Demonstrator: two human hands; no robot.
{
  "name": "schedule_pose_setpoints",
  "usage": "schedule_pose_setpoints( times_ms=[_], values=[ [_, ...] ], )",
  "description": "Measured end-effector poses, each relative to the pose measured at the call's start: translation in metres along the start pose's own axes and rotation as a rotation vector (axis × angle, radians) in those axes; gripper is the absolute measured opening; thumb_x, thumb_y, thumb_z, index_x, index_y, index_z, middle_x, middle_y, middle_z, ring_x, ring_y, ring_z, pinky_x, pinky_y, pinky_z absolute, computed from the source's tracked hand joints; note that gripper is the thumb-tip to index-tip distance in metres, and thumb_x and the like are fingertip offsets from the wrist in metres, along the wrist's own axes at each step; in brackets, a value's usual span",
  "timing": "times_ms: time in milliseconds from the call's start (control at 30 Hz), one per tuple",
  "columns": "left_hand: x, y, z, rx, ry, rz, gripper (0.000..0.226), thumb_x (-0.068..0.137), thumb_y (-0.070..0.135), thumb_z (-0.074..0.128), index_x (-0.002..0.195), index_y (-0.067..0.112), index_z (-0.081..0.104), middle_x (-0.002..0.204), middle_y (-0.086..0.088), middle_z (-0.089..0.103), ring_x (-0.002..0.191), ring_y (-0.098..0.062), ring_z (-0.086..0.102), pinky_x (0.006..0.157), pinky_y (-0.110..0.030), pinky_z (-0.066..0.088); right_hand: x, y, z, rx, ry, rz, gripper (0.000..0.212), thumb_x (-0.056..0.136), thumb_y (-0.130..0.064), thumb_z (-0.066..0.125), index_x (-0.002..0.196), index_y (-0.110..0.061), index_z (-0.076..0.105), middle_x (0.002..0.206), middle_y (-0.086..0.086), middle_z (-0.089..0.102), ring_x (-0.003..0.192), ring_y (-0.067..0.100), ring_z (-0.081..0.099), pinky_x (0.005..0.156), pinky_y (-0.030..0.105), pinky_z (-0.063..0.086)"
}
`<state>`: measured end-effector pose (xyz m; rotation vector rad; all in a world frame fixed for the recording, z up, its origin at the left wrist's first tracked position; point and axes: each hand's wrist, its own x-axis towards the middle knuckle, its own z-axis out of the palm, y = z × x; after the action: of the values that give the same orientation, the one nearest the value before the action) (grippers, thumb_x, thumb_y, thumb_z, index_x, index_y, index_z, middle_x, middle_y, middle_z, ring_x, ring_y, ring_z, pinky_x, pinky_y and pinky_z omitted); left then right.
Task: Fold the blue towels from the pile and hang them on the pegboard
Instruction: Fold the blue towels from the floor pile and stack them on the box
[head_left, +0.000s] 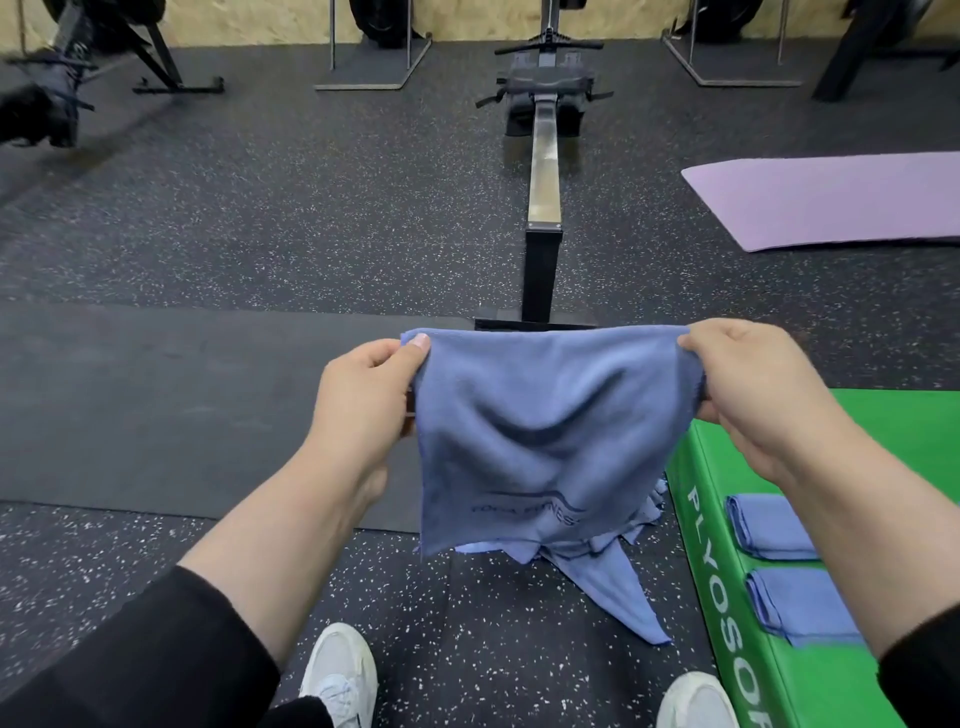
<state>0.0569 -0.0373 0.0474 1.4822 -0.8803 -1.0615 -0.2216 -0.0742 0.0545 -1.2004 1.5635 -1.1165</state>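
A blue towel (550, 426) with a dark printed logo hangs upright, stretched by its top corners above the crumpled pile (608, 566); two folded towels (769, 527) lie flat to the right.

White capital letters reading "PLYOSOF" run along the side of the green box (737, 613), cut off at the picture's lower edge. The held blue towel (550, 431) bears a dark wavy-line logo with lettering beneath, partly creased; only "FITNESS" can be made out.

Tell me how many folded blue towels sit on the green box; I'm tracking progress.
2. One folded towel lies farther along the green box, the other nearer the person. The right forearm may hide more.
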Motion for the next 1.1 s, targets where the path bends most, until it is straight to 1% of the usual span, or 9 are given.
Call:
schedule_pose_setpoints(
  times_ms=[167,300,367,467,633,833,967,1033,1100],
  values=[
    [-0.012,-0.002,0.024,0.191,-0.008,0.157,0.038,0.082,0.037,0.063,0.068,0.002,0.055,0.069,-0.006,0.041,0.069,-0.015,0.037,0.065,-0.035,0.036,-0.010,0.002,0.022,0.077,-0.185,0.087,0.023,0.076,-0.011,0.052,0.076,0.011,0.045,0.079,0.011,0.043,0.075,0.024,0.040,0.065,0.045,0.039],
    [-0.030,0.003,0.040,0.309,-0.012,0.236,0.040,0.088,0.024,0.064,0.056,0.018,0.040,0.060,0.002,0.034,0.061,-0.013,0.029,0.057,-0.028,0.026,-0.025,-0.003,0.043,0.055,-0.249,0.057,0.021,0.080,-0.008,0.051,0.065,-0.002,0.038,0.074,0.009,0.033,0.072,0.023,0.033,0.064,0.039,0.041],
    [-0.035,0.005,0.045,0.366,0.027,0.290,0.038,0.089,0.024,0.067,0.053,0.028,0.056,0.057,0.010,0.049,0.056,-0.009,0.039,0.055,-0.024,0.033,-0.033,-0.004,0.053,0.060,-0.264,0.041,0.023,0.082,-0.007,0.051,0.064,-0.005,0.038,0.073,0.009,0.032,0.071,0.021,0.035,0.061,0.034,0.046],
    [-0.040,0.006,0.050,0.393,0.016,0.332,0.016,0.091,0.026,0.070,0.078,0.029,0.079,0.071,0.009,0.064,0.070,-0.006,0.058,0.062,-0.015,0.040,-0.040,-0.005,0.064,0.111,-0.316,0.055,0.024,0.081,-0.015,0.055,0.070,0.005,0.046,0.074,0.011,0.045,0.073,0.021,0.047,0.065,0.038,0.057],
    [-0.044,-0.002,0.057,0.534,0.000,0.440,0.023,0.090,0.025,0.069,0.069,0.018,0.072,0.071,0.000,0.057,0.071,-0.017,0.055,0.067,-0.034,0.044,-0.046,-0.010,0.070,0.306,-0.395,0.143,0.034,0.099,-0.008,0.049,0.075,-0.009,0.073,0.079,0.009,0.069,0.070,0.015,0.061,0.065,0.026,0.056],
    [-0.043,-0.010,0.059,0.617,0.035,0.553,0.019,0.091,0.025,0.070,0.074,0.019,0.075,0.073,0.004,0.056,0.071,-0.014,0.055,0.067,-0.038,0.045,-0.050,-0.012,0.071,0.456,-0.434,0.212,0.039,0.106,-0.009,0.042,0.076,-0.009,0.067,0.068,0.007,0.072,0.059,0.013,0.068,0.057,0.023,0.057],
    [-0.044,-0.011,0.060,0.691,0.053,0.602,0.026,0.094,0.027,0.064,0.070,0.019,0.070,0.072,0.003,0.054,0.068,-0.015,0.054,0.064,-0.040,0.047,-0.053,-0.014,0.074,0.469,-0.412,0.232,0.032,0.107,-0.014,0.042,0.083,-0.009,0.062,0.071,0.013,0.063,0.065,0.021,0.061,0.066,0.025,0.056],
    [-0.044,-0.010,0.060,0.730,0.008,0.638,0.026,0.095,0.030,0.058,0.076,0.016,0.069,0.076,0.004,0.054,0.070,-0.017,0.054,0.063,-0.042,0.048,-0.054,-0.016,0.074,0.492,-0.391,0.243,0.031,0.109,-0.020,0.041,0.089,-0.005,0.059,0.075,0.017,0.059,0.071,0.028,0.060,0.074,0.029,0.054],
    [-0.047,-0.009,0.060,0.766,-0.120,0.642,0.023,0.096,0.029,0.052,0.088,0.015,0.068,0.086,0.007,0.052,0.080,-0.017,0.052,0.069,-0.041,0.049,-0.053,-0.016,0.071,0.573,-0.378,0.260,0.039,0.110,-0.028,0.038,0.093,-0.001,0.061,0.070,0.010,0.069,0.063,0.019,0.068,0.065,0.025,0.056]
  ],
)
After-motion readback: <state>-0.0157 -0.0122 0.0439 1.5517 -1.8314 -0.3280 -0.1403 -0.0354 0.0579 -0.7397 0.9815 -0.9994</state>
